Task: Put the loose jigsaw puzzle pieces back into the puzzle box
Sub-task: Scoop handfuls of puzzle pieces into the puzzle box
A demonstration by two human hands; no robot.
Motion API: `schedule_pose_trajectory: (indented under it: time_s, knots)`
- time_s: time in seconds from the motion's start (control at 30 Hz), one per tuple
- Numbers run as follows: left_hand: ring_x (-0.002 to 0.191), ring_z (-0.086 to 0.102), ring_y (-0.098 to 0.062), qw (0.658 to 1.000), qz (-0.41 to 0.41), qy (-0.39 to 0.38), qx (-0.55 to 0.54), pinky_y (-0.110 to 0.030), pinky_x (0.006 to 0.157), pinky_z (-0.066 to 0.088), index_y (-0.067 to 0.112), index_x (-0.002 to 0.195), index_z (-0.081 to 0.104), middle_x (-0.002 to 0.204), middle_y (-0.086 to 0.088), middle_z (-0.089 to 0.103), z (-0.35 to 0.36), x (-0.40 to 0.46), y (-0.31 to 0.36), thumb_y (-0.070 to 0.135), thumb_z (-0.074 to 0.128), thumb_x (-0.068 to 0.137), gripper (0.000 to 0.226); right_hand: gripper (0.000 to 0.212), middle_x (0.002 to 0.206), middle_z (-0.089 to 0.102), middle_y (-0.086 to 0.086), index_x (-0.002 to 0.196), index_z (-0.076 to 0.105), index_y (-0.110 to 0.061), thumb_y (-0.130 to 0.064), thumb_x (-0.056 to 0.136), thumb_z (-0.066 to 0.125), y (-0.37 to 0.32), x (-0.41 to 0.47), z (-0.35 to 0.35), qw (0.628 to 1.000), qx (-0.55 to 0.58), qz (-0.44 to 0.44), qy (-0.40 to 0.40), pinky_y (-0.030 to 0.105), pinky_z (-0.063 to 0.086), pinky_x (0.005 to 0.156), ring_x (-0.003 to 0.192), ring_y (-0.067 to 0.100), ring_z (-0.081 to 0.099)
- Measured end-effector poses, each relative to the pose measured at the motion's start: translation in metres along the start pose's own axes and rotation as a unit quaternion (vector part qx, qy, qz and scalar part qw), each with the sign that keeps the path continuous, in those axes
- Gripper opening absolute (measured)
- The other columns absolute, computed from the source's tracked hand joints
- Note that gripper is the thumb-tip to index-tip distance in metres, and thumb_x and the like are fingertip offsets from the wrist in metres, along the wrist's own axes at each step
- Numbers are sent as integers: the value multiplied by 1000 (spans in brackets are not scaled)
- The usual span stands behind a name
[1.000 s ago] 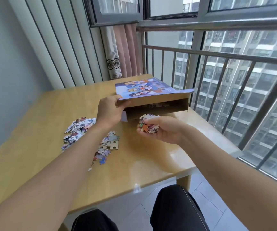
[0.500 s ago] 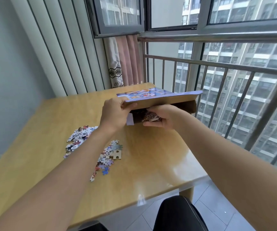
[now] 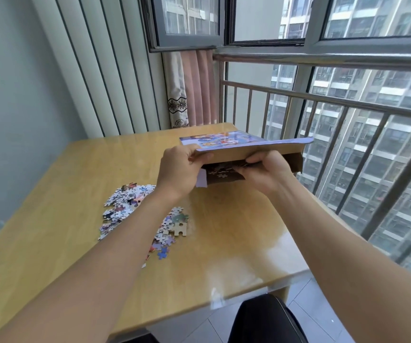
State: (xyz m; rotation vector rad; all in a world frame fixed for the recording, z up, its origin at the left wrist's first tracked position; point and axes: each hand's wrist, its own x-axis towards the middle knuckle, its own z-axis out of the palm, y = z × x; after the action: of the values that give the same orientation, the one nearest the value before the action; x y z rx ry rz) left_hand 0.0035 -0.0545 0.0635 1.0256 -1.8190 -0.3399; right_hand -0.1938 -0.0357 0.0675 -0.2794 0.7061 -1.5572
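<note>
The puzzle box (image 3: 239,152) lies at the table's far right, its purple printed lid facing up and its brown end flap lifted. My left hand (image 3: 178,169) grips the left end of that flap and holds it up. At the mouth of the box, my right hand (image 3: 266,170) has its fingers curled inside around a small clump of puzzle pieces (image 3: 243,165). A few pieces (image 3: 220,172) lie inside the opening. Two heaps of loose pieces remain on the table, one (image 3: 125,204) left of my left forearm and one (image 3: 172,227) just right of it.
The wooden table (image 3: 229,246) ends close to a metal railing (image 3: 323,100) and window on the right. A pink curtain (image 3: 194,87) hangs behind the table. My dark-clothed knee (image 3: 263,320) shows below the near edge.
My right hand has carried its handful of pieces from above the table into the box opening. My left hand kept the flap raised. The camera has tilted up a little.
</note>
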Motion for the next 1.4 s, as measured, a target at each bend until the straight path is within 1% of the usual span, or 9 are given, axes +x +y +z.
schedule_pose_trajectory:
  time_s: [0.2,0.3,0.47,0.6,0.8,1.03,1.2,1.3,1.4]
  knots:
    - [77,64,-36,999,0,49,-12,-46,71,53,5,91,76,79,-13,73,-10,11,-1,27,71,92,22,55,141,49,20,133,47,6,23,84,31,-13,-2,-3,993,-114,-40,1,46,41,114,128,38,48]
    - [76,63,-35,998,21,55,-7,-46,70,54,7,91,77,77,-12,72,-14,14,2,25,70,94,20,57,139,52,13,139,48,1,23,87,39,-13,-2,-4,952,-288,-102,-7,43,45,112,130,32,49]
    - [75,64,-33,997,42,57,9,-47,67,52,7,91,77,79,-15,72,-18,16,0,30,64,98,27,53,115,66,-7,134,63,-18,-5,83,72,-14,-10,-13,660,-682,-313,-38,22,51,87,107,14,62]
    - [72,64,-33,996,33,77,1,-47,66,53,7,90,76,75,-13,71,-20,19,1,29,66,95,24,39,122,71,-4,120,74,-20,-14,82,79,-5,-11,-21,414,-812,-404,-82,41,53,96,115,21,63]
    - [79,66,-7,991,92,97,-19,-24,73,55,20,104,75,86,9,73,-39,38,22,22,62,98,14,14,92,73,9,89,79,-7,3,80,76,-28,-6,8,297,-727,-617,-42,46,52,81,94,40,63]
    - [91,62,-23,992,58,104,-52,-39,81,55,20,113,63,97,-8,68,-54,57,33,39,53,102,24,11,89,77,9,95,78,-12,-5,89,72,-47,-21,53,273,-763,-580,-80,44,53,89,91,33,70]
    - [78,62,-11,994,25,92,-52,-26,70,50,15,106,66,83,-2,69,-46,48,19,43,53,101,31,15,80,74,8,84,77,-13,-5,91,66,-40,-20,42,270,-810,-514,-84,37,47,74,82,34,66]
    - [72,61,3,996,2,78,-33,-12,65,45,29,93,66,76,17,67,-36,39,9,37,59,99,12,18,80,71,3,81,72,-18,-16,95,61,-32,-14,28,271,-854,-436,-86,36,48,67,80,30,64]
    - [74,63,-6,998,-34,47,-24,-22,68,50,28,98,73,80,13,70,-22,26,-2,34,63,97,12,18,87,71,-2,93,74,-27,-16,94,59,-22,-12,10,279,-878,-380,-85,38,53,66,78,27,63]
